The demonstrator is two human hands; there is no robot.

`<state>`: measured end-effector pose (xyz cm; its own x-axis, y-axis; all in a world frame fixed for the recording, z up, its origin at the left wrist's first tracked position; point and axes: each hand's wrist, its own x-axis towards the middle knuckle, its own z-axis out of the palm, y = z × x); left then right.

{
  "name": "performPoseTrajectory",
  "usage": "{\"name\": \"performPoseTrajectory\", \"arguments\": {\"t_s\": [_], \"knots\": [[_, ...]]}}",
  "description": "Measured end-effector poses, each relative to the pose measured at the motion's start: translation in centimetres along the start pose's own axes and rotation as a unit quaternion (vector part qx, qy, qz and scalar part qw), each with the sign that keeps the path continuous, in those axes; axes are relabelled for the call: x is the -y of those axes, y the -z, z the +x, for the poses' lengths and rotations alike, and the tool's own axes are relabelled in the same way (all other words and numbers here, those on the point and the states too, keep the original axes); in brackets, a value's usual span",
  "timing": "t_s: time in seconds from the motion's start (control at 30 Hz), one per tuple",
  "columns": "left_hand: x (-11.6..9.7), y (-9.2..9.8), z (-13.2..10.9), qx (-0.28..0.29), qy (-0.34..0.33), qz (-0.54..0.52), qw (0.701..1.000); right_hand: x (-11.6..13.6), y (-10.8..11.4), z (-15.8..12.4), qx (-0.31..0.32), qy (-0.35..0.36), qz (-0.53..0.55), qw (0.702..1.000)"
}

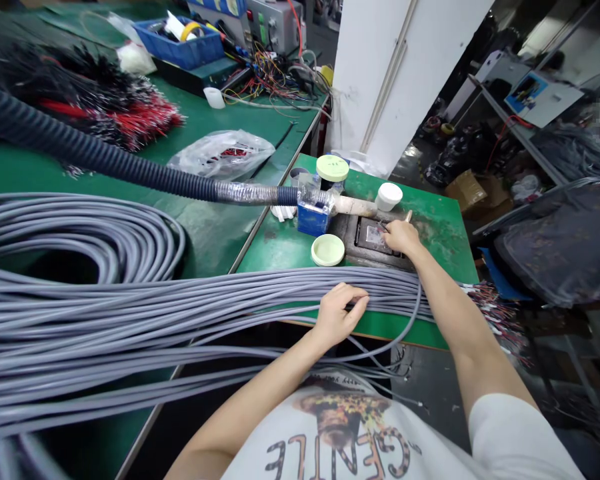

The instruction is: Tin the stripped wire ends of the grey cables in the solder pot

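Gray cable bundle point(260, 293) spans green bench point(207, 235) and smaller, stained green table point(445, 230); left hand point(339, 312) on it, fingers loosely curled, grip unclear. Right hand point(401, 238) at solder pot point(373, 235), fingers pinched; held item cannot be told. Beyond: ribbed hose point(190, 183), white pillar point(365, 67), cardboard box point(465, 192).

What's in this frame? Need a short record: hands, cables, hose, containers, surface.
Left hand: on gray cable bundle, fingers curled; grip unclear
Right hand: at dark metal unit; held item unclear
Cable ends: colored wires, beyond right forearm
Hose: dark, corrugated, pale nozzle beside the unit
Containers: pale green dish, white tub, blue box
Surface: green tabletop
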<state>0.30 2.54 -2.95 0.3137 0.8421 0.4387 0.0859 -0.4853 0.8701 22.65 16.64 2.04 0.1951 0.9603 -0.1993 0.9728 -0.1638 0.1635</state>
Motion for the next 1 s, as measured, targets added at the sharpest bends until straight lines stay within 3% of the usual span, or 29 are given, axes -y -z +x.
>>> {"name": "performPoseTrajectory", "arguments": {"t_s": [0.47,0.67,0.83,1.0], "knots": [[-0.2,-0.1,0.1,-0.006,0.000,0.017,1.000,-0.9,0.3,-0.8,-0.036,0.006,0.026,0.999],[0.0,-0.2,0.0,-0.013,0.002,0.022,1.000,-2.0,1.9,-3.9,-0.088,0.043,0.103,0.990],[0.3,-0.4,-0.3,-0.017,0.012,0.014,1.000,-2.7,3.0,-9.6,-0.093,0.099,0.358,0.924],[0.5,-0.5,-0.4,-0.020,0.013,0.018,1.000,-2.8,3.6,-14.2,-0.065,0.108,0.498,0.858]]}}
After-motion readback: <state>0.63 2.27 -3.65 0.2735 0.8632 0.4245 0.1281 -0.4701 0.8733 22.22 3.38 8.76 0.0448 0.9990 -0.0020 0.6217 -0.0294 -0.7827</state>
